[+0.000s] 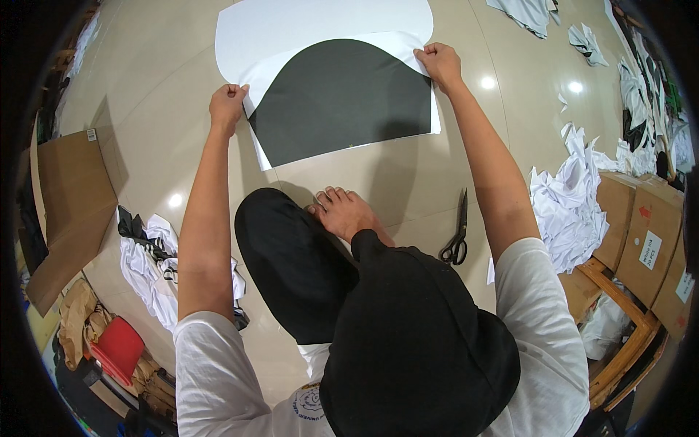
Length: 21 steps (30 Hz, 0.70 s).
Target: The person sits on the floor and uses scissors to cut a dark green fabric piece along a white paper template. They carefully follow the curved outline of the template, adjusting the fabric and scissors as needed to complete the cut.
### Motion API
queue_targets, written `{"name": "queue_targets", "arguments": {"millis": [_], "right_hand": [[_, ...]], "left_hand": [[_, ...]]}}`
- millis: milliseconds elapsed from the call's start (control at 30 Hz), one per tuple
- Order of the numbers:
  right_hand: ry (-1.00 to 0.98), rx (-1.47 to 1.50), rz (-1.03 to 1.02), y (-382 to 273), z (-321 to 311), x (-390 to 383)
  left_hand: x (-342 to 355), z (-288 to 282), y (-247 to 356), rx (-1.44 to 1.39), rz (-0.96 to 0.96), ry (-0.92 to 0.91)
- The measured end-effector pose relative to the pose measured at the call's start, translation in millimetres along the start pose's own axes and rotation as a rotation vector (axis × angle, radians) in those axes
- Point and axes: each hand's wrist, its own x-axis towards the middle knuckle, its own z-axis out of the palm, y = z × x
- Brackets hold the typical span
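Note:
I sit on a tiled floor with both arms stretched forward. My left hand (227, 104) pinches the left edge of a white sheet (269, 58). My right hand (439, 62) grips its right edge. On the sheet lies a dark grey fabric piece (342, 98) with a rounded top and a straight lower edge. A second, larger white sheet (320, 22) lies beneath, farther away. My bare foot (346, 211) rests on the floor just below the fabric, between my arms.
Black scissors (457, 233) lie on the floor by my right arm. A pile of white fabric scraps (568, 204) and cardboard boxes (644, 233) stand at right. Black-and-white fabric (149, 258) and flat cardboard (69, 197) lie at left. A red object (116, 348) sits lower left.

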Motion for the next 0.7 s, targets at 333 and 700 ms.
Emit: {"name": "queue_targets", "arguments": {"millis": [333,700], "right_hand": [[0.016,-0.018,-0.020,-0.6,-2.2,-1.6],[0.016,-0.029,-0.007,-3.4,-3.3,-3.3]], "left_hand": [[0.9,4.5,-2.1,0.027,0.009,0.003],[-1.0,7.1,-3.6,0.050,0.049,0.040]]}}
